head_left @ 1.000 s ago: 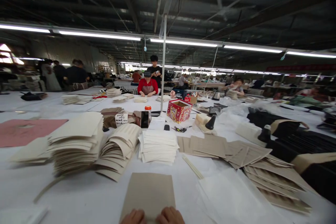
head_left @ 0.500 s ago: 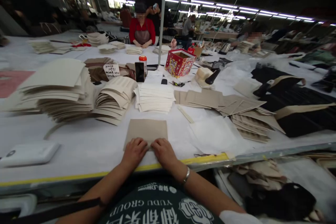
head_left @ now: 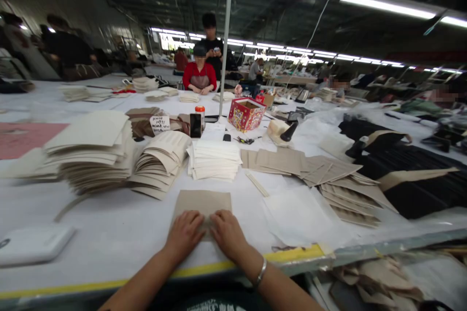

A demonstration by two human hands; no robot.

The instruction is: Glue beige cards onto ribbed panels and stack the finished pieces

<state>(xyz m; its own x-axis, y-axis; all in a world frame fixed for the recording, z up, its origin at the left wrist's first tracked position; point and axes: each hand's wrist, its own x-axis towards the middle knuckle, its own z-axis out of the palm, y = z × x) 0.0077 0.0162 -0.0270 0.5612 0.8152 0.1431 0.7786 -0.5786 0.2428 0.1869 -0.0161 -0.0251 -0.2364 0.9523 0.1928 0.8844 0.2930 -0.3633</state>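
Head view: both bare hands (head_left: 185,235) (head_left: 229,234), fingers bunched, are pressing the flat taupe rectangular panel (head_left: 203,201); uneven pressure risks creasing it

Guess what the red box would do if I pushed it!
The red box would probably slide rather than roll, since its sides are flat. Its walls look like thin card, so it's likely light but could dent.

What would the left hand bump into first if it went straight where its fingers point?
Probably the right hand. The left hand points forward and inward across the tan sheet, towards those other fingers, but it might just slip past them.
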